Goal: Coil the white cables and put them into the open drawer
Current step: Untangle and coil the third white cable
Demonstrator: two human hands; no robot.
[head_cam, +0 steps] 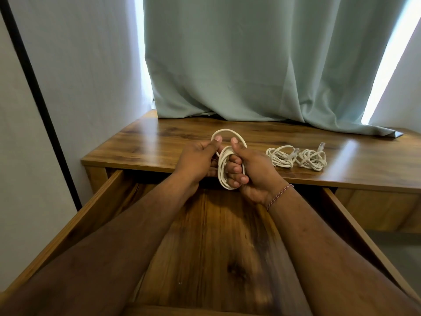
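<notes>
I hold a coiled white cable (223,165) between both hands, above the front edge of the wooden desk (159,142). My right hand (248,169) grips the bundle of loops with curled fingers. My left hand (198,160) pinches a free loop of the same cable that arcs up over both thumbs. Two more white cables (296,157) lie in loose bundles on the desk to the right, their clear plugs showing. The open drawer (216,242) extends below my forearms; the part of its wooden bottom that I see is bare.
A pale green curtain (250,65) hangs behind the desk and drapes onto its back edge. A white wall with a black vertical strip (34,92) stands on the left. The drawer's side walls (86,215) run along both forearms.
</notes>
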